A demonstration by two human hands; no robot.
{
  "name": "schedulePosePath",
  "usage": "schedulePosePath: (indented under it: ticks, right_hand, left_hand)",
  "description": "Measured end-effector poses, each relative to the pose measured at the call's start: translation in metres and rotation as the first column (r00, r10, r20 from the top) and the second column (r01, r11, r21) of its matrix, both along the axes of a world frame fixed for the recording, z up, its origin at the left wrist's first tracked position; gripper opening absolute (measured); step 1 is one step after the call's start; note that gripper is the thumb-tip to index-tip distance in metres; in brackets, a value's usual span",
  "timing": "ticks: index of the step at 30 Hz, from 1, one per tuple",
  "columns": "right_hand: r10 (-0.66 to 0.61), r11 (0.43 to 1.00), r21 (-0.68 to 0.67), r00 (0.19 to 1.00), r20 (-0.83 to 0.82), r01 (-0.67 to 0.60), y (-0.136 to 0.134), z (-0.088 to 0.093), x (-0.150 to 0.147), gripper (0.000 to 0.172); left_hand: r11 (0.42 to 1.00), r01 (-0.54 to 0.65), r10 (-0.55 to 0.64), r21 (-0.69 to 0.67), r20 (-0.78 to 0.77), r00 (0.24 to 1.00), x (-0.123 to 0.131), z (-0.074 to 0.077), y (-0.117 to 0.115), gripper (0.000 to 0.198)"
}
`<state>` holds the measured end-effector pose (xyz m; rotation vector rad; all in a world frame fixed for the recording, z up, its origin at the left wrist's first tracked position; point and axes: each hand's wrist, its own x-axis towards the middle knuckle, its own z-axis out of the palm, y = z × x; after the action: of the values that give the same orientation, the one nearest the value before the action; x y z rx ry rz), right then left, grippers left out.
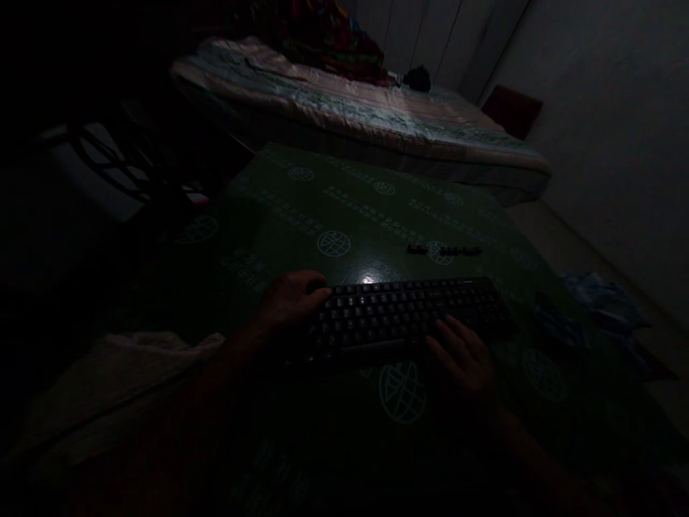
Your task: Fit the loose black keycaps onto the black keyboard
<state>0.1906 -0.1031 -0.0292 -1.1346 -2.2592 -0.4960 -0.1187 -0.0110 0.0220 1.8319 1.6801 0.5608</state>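
Note:
A black computer keyboard [377,316] lies on a table covered with a green printed sheet, in dim light. My left hand [293,296] grips its left end, the thumb on the top near the back corner and the other fingers partly hidden around the edge. At the front edge, right of the space bar, my right hand [460,355] rests with its fingers stretched out over the keys. Beyond the keyboard's back edge is a short row of small black pieces [444,250], too dark to make out surely.
The green table cover [349,205] has white globe prints. A light cloth [145,352] lies at the left, a dark bluish bundle [560,323] at the right. Behind the table stands a bed [334,108] with a colourful blanket [323,39]. A pale wall [613,143] rises at the right.

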Motion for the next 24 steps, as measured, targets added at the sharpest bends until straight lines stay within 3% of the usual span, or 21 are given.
schedulePosePath:
  ticks: [16,24]
  right_hand:
    - [0.02,0.997,0.069,1.0,-0.012,-0.019,0.005,-0.004,0.0031,0.027]
    - [0.023,0.999,0.026,1.0,-0.02,-0.023,0.0022,-0.008,0.0019,0.023]
  left_hand:
    - [0.999,0.039,-0.039,0.031,0.001,0.999,-0.0066,-0.0086,0.0052,0.039]
    - [0.999,0.025,-0.025,0.028,-0.001,1.0,-0.0058,-0.0056,0.0027,0.036]
